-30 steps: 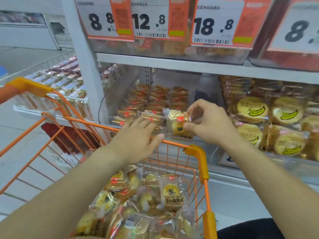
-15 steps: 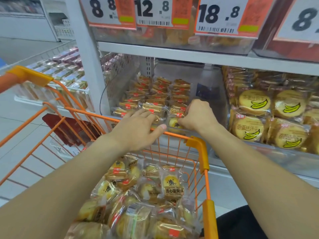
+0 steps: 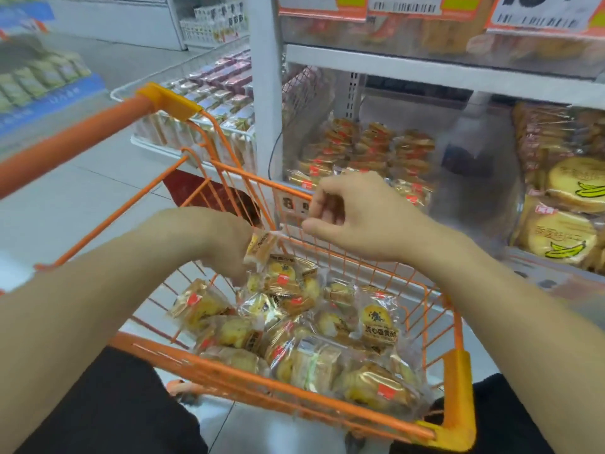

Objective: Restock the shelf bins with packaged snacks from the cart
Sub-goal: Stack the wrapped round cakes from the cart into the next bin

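Price tags [image 3: 406, 4] cut off by the top edge.

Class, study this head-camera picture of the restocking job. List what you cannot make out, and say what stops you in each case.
- Price tags, head view: cut off by the top edge, so prices are unreadable.
- Left hand fingers: hidden behind its own wrist; only part of the snack packet shows.
- Right hand: fingers curled, no packet visible.
- Bin label: blurred behind the cart wires.
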Motion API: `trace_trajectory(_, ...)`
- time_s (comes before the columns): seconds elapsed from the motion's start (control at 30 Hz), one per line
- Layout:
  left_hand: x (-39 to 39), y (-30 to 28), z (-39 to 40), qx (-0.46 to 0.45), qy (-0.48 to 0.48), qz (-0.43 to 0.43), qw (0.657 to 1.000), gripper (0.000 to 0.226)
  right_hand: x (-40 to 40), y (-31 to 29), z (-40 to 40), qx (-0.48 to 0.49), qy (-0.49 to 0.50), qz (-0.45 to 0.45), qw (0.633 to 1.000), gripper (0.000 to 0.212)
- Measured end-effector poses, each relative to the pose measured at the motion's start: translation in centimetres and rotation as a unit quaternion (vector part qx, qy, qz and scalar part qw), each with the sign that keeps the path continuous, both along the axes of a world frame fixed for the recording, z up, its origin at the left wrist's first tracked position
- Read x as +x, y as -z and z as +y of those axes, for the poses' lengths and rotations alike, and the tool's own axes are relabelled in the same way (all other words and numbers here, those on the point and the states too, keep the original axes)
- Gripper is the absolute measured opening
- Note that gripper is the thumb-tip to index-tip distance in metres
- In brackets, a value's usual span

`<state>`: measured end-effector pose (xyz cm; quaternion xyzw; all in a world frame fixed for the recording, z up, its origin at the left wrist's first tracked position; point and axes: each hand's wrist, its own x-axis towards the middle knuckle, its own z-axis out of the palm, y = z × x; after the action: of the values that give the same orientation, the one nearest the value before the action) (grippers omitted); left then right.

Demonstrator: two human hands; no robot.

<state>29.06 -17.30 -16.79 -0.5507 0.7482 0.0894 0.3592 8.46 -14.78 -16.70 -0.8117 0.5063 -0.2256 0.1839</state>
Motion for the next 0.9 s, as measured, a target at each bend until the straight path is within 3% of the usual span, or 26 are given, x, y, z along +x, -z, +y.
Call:
trace_trajectory(0.1, 0.9, 1.8, 1.2, 0.045, -0.002, -0.104, 0.994, 0.063, 2.3, 1.9, 0.1, 0.049, -0.087, 0.041, 0.994, 0.017)
trace_trajectory(0.23, 1.5, 3.4, 1.8, -0.004, 0.026, -0.089, 0.996, 0.033, 3.7, 4.0, -0.4, 0.057, -0.115, 0.077, 0.989, 0.017)
trace_trajectory(0.33, 2.3, 2.7, 1.4, -0.02, 0.029, -0.021, 0.999, 0.02, 3.6, 4.5, -0.6, 0.069, -0.118, 0.069, 0.988, 0.016)
trace_trajectory(0.43, 3.0, -0.1, 0.7, -0.042, -0.022, 0.148, 0.988, 0.03, 3.3, 4.4, -0.6, 0.09, -0.107, 0.003, 0.99, 0.019)
trace_trajectory(0.53, 3.0, -2.2, 0.7, -0.049, -0.042, 0.375, 0.925, 0.039, 2.5, 3.3, -0.5, 0.153, -0.082, -0.115, 0.978, 0.046)
trace_trajectory(0.63, 1.5, -2.4, 0.9, -0.047, -0.126, 0.638, 0.758, 0.049, 1.0, 1.4, -0.2, 0.225, -0.06, -0.271, 0.934, 0.054)
trace_trajectory(0.67, 0.9, -2.1, 0.8, -0.072, -0.156, 0.683, 0.71, 0.049, 0.4, 0.9, -0.2, 0.232, -0.047, -0.321, 0.917, 0.052)
trace_trajectory(0.73, -0.7, -1.7, 0.6, -0.099, -0.209, 0.724, 0.65, 0.043, -0.7, 0.2, -0.2, 0.242, -0.013, -0.413, 0.878, 0.053)
trace_trajectory(0.83, -3.2, -1.4, 0.5, -0.066, -0.214, 0.729, 0.647, 0.037, -2.6, 0.1, -0.3, 0.275, 0.043, -0.478, 0.833, 0.054)
trace_trajectory(0.87, -3.9, -1.3, 0.4, -0.073, -0.189, 0.727, 0.656, 0.034, -3.4, 0.0, -0.2, 0.271, 0.051, -0.45, 0.85, 0.056)
trace_trajectory(0.9, -4.6, -1.2, 0.2, -0.095, -0.15, 0.719, 0.672, 0.029, -4.3, -0.2, -0.1, 0.24, 0.051, -0.378, 0.893, 0.061)
